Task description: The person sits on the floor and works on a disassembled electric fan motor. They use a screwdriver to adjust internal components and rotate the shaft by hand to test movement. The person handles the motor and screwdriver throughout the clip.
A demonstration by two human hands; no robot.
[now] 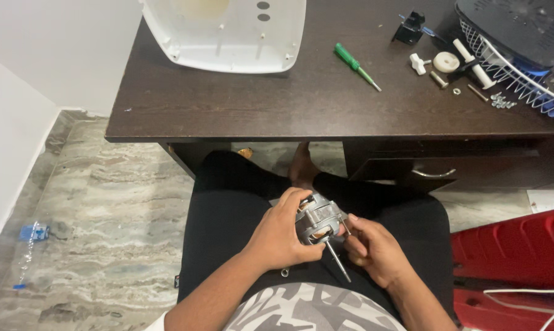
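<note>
Left hand: the left hand (281,236) wraps over the near side of a small grey metal electric motor (318,219) held above the lap.
Right hand: the right hand (370,248) pinches the motor's right edge, fingers curled.
Motor shaft: a thin steel shaft (338,262) sticks out of the motor toward the body, between the two hands.
Table: a dark brown wooden table (240,104) lies ahead of the knees.
On the table: a white plastic housing shell (228,34), a green-handled screwdriver (355,64), white plastic knobs (445,61), a white wire fan guard (510,67).
Floor: grey marbled tiles (105,202); a red plastic object (516,257) at right.
</note>
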